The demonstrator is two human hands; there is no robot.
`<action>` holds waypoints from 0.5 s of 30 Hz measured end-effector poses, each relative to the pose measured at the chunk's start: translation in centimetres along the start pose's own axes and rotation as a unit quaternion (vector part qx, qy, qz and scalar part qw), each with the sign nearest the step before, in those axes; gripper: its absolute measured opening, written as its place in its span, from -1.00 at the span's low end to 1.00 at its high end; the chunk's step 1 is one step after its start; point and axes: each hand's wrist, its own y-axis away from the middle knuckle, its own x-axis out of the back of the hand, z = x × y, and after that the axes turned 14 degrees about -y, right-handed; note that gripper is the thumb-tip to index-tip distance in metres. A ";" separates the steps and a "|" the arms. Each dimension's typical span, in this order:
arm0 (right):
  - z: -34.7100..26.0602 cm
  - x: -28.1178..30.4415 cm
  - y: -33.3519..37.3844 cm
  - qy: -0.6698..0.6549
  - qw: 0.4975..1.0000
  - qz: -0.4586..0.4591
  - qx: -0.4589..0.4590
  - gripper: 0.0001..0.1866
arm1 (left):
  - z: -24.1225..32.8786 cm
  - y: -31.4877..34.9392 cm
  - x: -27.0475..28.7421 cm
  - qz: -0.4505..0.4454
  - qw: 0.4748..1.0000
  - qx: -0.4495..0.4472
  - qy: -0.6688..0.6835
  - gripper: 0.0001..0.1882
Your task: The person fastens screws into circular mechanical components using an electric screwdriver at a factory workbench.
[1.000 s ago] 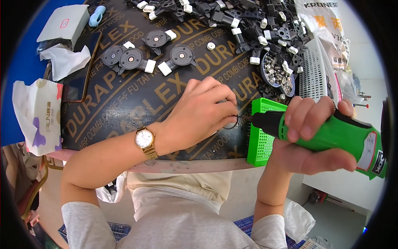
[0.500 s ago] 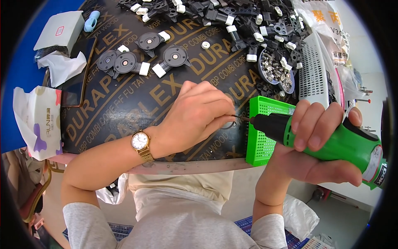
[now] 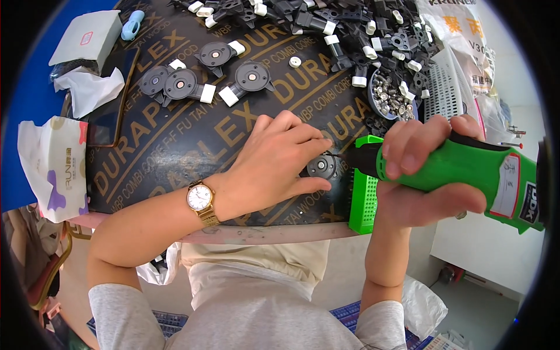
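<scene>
My left hand (image 3: 268, 160), with a gold watch on the wrist, rests on the dark table. Its thumb and fingers bracket a round black plastic part (image 3: 322, 168) with a metal centre, holding it against the board; the hand hides much of it. In my right hand (image 3: 420, 175) is a green and black electric screwdriver (image 3: 466, 171), lying nearly level. Its dark bit reaches left to the upper edge of the round part, close to my left fingertips. Whether a screw sits at the tip I cannot make out.
Beyond my right hand stands a green perforated tray (image 3: 364, 204). Several round black parts with white ends (image 3: 252, 77) lie farther left. A heap of black pieces (image 3: 344, 32) fills the back, beside a bowl of small metal parts (image 3: 388, 99). Tissues (image 3: 55, 169) stand at left.
The screwdriver has shifted left and slightly up, over part of the green tray. My left thumb has moved away from the fingertips, uncovering the round black part.
</scene>
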 end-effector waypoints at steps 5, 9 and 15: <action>0.4 -0.7 -0.2 0.017 1.000 0.004 -0.026 -0.27 | -0.1 0.1 -0.2 0.000 1.000 -0.002 0.001 -0.46; 0.4 -3.0 -1.1 0.127 0.982 0.067 -0.120 -0.48 | -0.2 0.2 -0.1 -0.001 1.000 -0.001 -0.001 -0.49; 1.3 -3.5 -0.8 0.169 0.978 0.111 -0.061 -0.73 | 0.0 0.0 -0.5 0.002 1.000 -0.004 -0.023 -0.51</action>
